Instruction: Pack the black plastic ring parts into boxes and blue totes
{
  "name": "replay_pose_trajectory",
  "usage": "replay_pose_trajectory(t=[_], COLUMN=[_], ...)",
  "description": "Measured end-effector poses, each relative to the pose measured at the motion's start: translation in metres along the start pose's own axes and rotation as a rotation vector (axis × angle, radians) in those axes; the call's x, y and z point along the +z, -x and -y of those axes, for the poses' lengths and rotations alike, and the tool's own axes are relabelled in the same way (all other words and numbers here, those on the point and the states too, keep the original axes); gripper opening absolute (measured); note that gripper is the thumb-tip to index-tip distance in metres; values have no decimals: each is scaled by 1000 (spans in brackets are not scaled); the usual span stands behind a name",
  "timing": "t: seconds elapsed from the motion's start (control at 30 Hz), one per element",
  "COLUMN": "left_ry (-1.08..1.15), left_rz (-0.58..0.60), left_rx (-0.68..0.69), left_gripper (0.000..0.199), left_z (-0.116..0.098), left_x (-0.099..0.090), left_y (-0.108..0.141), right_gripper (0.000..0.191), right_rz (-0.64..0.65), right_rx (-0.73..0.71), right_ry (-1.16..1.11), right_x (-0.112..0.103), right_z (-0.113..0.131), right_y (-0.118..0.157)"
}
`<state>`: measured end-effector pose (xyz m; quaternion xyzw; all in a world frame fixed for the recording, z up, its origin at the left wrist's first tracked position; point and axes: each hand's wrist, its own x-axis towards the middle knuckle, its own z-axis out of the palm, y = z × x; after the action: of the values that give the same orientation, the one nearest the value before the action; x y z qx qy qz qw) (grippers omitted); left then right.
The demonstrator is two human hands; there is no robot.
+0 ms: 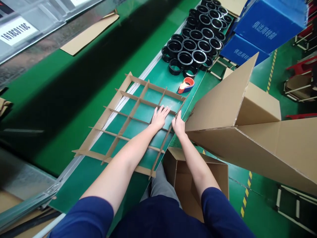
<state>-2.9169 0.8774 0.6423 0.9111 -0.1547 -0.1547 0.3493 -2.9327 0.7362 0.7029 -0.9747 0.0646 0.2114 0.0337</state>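
A cardboard divider grid (119,136), made of interlocked strips, lies across the green work surface (74,188) and the pale metal rail. My left hand (160,117) rests on the grid's inner strips near its right side, fingers stretched out and slightly spread. Along the right-hand edge strip, my right hand (178,124) has its fingers closed on the cardboard. A tape dispenser (186,85) with orange and blue parts lies just beyond the grid. Farther back stand many black rings (189,44) with shiny rims, packed close together.
A large open cardboard box (218,109) stands close to my right arm, with another open box (223,175) below. Blue boxes (267,29) are stacked at the back right. To the left runs a green belt (49,109) with a flat cardboard piece (91,33).
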Motion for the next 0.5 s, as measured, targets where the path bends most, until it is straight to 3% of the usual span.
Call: replay_pose_trajectory(t=[0.13, 0.23, 0.4, 0.5], left_ry=[9, 9, 8, 7], left_rz=[-28, -43, -63, -73], left_rx=[13, 26, 35, 34], left_gripper=[82, 85, 87, 87], left_z=[4, 7, 9, 9], left_x=[4, 8, 13, 13], left_y=[1, 3, 4, 4], right_gripper=[73, 79, 73, 69], right_rz=[-12, -37, -39, -28], right_rx=[27, 118, 206, 221], right_ry=[-159, -215, -8, 75], right_x=[-3, -15, -34, -34], right_z=[-9, -12, -3, 1], right_y=[-2, -22, -68, -74])
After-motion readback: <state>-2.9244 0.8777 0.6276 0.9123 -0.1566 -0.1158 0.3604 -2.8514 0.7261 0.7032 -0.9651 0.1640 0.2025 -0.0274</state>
